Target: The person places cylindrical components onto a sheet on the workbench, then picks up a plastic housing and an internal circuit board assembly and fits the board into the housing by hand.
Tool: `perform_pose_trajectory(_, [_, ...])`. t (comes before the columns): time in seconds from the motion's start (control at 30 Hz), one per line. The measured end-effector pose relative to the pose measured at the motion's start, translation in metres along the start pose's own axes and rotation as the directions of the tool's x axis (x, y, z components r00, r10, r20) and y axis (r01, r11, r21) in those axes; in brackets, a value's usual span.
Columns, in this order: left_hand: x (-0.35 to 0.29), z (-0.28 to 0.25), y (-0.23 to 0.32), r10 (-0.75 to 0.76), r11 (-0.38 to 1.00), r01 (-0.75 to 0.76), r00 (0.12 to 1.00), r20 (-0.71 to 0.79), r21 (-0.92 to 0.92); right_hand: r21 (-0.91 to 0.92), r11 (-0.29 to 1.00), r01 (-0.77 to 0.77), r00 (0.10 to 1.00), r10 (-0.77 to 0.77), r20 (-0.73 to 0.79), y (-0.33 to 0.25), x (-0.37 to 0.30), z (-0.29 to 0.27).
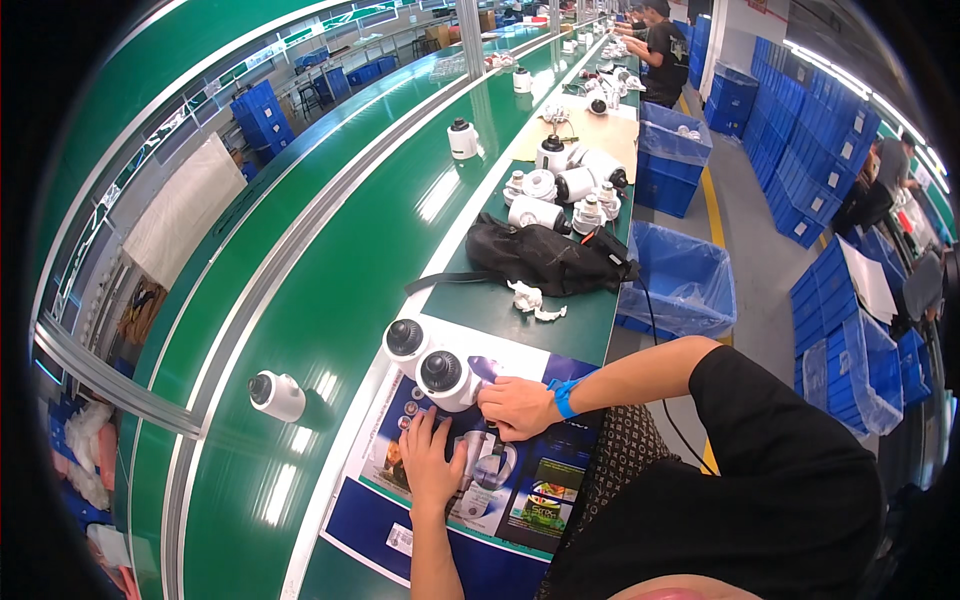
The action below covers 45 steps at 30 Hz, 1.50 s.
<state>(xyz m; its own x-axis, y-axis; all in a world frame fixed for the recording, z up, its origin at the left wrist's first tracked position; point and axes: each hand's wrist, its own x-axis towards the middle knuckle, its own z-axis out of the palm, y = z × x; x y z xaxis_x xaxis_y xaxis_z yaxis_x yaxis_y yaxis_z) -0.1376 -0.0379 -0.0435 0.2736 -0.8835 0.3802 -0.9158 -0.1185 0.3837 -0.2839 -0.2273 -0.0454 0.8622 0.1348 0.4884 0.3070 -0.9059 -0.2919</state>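
Two white cylindrical housings with black ribbed caps stand upright side by side at the belt's edge, a nearer housing [455,390] and a farther housing [405,345]. My left hand [430,462] lies with fingers spread on a printed, flattened carton sheet [400,505], its fingertips just below the nearer housing. Against that housing's right side, my right hand [518,407] has its fingers curled in. Whatever is inside those fingers, if anything, is hidden. A blue band [563,397] circles the right wrist.
Left of the worktop runs a green conveyor belt [350,270] carrying spaced housings, one lying tilted [277,396]. Beyond my hands are crumpled white tissue [535,302], a black bag [540,258] and a cluster of white parts [575,185]. Blue plastic-lined bins [680,275] stand at the right.
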Motion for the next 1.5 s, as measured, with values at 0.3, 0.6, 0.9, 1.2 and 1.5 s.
perform_pose_trajectory(0.3, [0.011,-0.014,-0.014,-0.148,0.987,0.128,0.962,-0.229,-0.101,-0.001,1.000,0.014,1.000,-0.014,0.000,0.004,-0.005,0.001])
perform_pose_trajectory(0.6, [0.054,-0.142,-0.164,-0.524,0.387,0.808,0.589,-0.615,0.444,0.025,0.993,0.112,0.994,-0.111,-0.016,0.010,-0.007,0.005])
perform_pose_trajectory(0.9, [0.017,-0.143,-0.242,-0.560,0.817,0.513,0.601,-0.571,-0.262,-0.006,0.997,0.080,0.997,-0.080,-0.005,0.005,-0.010,0.003])
perform_pose_trajectory(1.2, [0.028,-0.123,-0.192,-0.627,0.765,0.237,0.486,-0.609,-0.599,0.063,0.997,0.035,0.998,-0.031,-0.053,0.004,-0.006,0.009])
perform_pose_trajectory(1.5, [0.043,-0.017,-0.043,-0.655,-0.044,-0.216,0.744,-0.135,-0.975,0.022,0.999,0.044,0.998,-0.043,-0.044,0.009,0.004,0.000])
